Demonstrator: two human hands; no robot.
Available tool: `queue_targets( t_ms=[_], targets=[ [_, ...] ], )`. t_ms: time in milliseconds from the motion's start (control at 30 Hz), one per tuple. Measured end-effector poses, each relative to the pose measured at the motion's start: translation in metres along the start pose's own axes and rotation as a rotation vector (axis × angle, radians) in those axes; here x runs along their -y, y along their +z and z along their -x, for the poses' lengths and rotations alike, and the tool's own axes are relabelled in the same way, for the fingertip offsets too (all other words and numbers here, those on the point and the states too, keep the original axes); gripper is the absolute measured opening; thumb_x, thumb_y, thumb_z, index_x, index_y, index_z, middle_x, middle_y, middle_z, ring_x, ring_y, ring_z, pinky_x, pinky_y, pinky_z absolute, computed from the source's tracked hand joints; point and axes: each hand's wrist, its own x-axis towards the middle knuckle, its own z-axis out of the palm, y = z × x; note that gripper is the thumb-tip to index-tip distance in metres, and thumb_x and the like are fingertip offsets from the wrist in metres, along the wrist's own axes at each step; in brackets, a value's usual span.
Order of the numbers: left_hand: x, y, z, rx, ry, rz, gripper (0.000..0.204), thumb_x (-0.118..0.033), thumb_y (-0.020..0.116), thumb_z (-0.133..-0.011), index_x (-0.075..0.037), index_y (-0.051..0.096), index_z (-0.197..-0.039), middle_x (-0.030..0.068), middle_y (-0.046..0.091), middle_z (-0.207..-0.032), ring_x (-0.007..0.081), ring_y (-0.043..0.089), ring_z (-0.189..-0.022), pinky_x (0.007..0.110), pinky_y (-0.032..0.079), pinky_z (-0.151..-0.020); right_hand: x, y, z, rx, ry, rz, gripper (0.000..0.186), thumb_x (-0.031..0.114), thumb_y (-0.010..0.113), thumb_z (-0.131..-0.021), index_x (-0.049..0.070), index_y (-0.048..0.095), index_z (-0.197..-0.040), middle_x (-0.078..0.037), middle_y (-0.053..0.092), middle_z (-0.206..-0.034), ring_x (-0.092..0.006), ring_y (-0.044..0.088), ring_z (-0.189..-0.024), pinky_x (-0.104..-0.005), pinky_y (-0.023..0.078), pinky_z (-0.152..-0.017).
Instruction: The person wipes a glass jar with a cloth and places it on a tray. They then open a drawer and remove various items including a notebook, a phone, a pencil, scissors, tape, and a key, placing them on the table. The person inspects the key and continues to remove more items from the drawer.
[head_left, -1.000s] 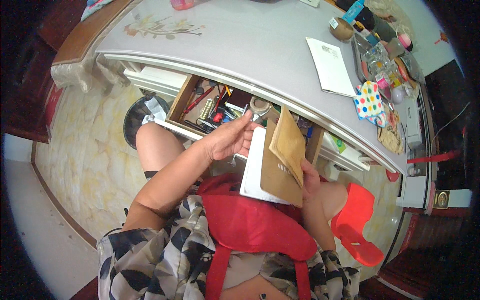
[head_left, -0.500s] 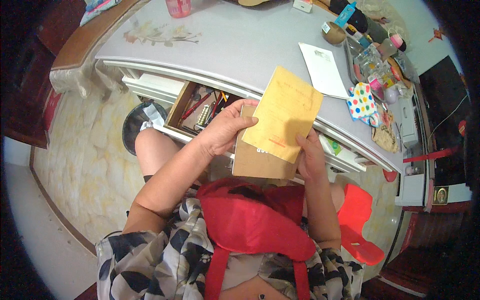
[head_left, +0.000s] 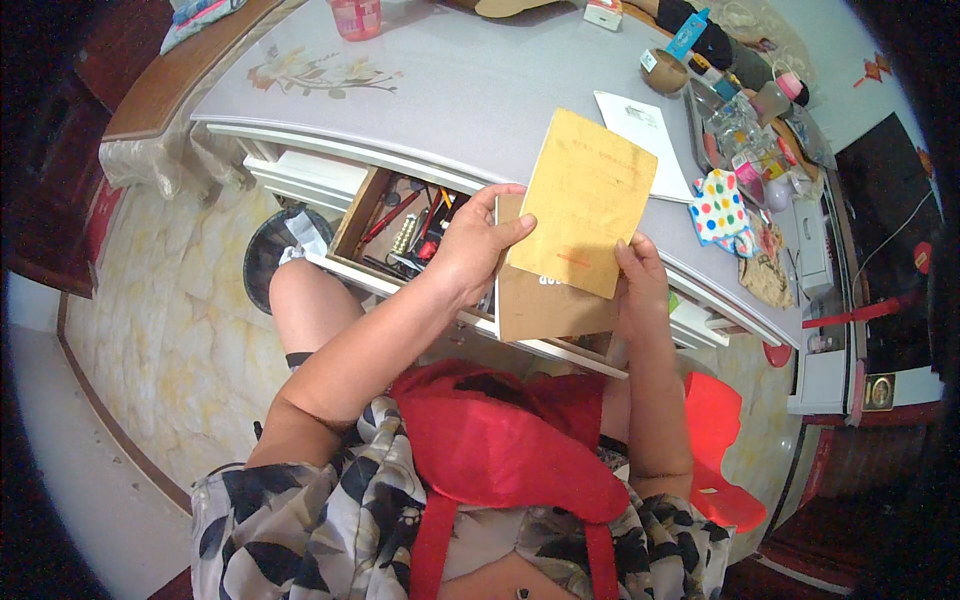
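A yellow paper booklet [head_left: 585,200] lies over a brown-covered notebook [head_left: 550,320]. My left hand [head_left: 475,245] grips their left side, thumb on the yellow cover and fingers closed behind. On the right edge, my right hand [head_left: 640,290] pinches them, with its thumb near the yellow booklet's lower corner. Below and behind the papers is an open drawer [head_left: 355,220] holding pens, scissors and several small items, partly hidden by the booklets and my left hand.
The desktop [head_left: 440,80] carries a white paper [head_left: 660,150], pink container [head_left: 355,15], wooden bowl [head_left: 662,72], dotted cloth [head_left: 718,205] and crowded bottles. A bin [head_left: 268,260] stands left below. A red plastic seat [head_left: 720,490] is at the right; a red apron [head_left: 500,430] covers my lap.
Both hands have raised the booklets toward the desk, turning the yellow cover face up. A second ago they were lower and tilted, showing white pages.
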Motion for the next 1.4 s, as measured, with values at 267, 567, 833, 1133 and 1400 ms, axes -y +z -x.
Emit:
queue_targets(
  t_ms=[267,567,833,1133,1400],
  targets=[
    [0.012,-0.009,-0.012,-0.039,-0.096,0.130,0.022,-0.017,0.047,-0.094,-0.006,0.047,-0.113,0.0076,0.058,-0.099,0.0168,0.060,-0.089,0.032,0.052,-0.078,0.017,-0.021,0.007,0.090,0.076,-0.055,0.030,0.026,0.050,-0.091,0.000,0.055,-0.104,-0.010,0.061,-0.100,-0.0168,0.059,-0.092,-0.0308,0.047,-0.084],
    [0.009,0.008,-0.015,-0.125,-0.019,0.076,0.030,-0.017,0.045,-0.095,-0.006,0.040,-0.122,0.0115,0.055,-0.108,0.0186,0.057,-0.097,0.034,0.051,-0.082,0.009,-0.011,0.018,0.109,0.069,0.120,0.049,0.013,0.058,-0.082,0.001,0.040,-0.126,-0.012,0.055,-0.112,-0.0213,0.057,-0.098,-0.0344,0.048,-0.084],
    [0.003,0.004,-0.017,0.066,-0.115,0.021,0.031,-0.022,0.045,-0.095,-0.004,0.043,-0.120,0.0120,0.056,-0.111,0.0197,0.057,-0.102,0.036,0.049,-0.085,0.034,-0.006,-0.008,0.034,-0.098,0.020,0.057,0.001,0.056,-0.079,0.000,0.034,-0.132,-0.014,0.052,-0.116,-0.0233,0.056,-0.101,-0.0343,0.049,-0.085],
    [0.032,-0.073,-0.029,-0.090,0.286,-0.758,0.018,-0.015,0.050,-0.092,-0.001,0.055,-0.103,0.0079,0.063,-0.090,0.0158,0.061,-0.081,0.030,0.048,-0.069,0.077,-0.040,-0.111,-0.420,-0.266,0.364,0.039,0.008,0.053,-0.087,-0.001,0.044,-0.124,-0.013,0.057,-0.113,-0.0236,0.058,-0.098,-0.0337,0.046,-0.083],
    [0.044,-0.125,-0.014,-0.167,0.258,-1.509,0.016,-0.015,0.055,-0.082,-0.002,0.060,-0.090,0.0188,0.063,-0.085,0.0368,0.060,-0.081,0.045,0.048,-0.071,0.022,-0.016,-0.036,0.077,-0.699,1.082,0.022,0.012,0.053,-0.088,0.002,0.060,-0.106,-0.010,0.063,-0.097,-0.0179,0.059,-0.085,-0.0284,0.045,-0.080]
  ],
)
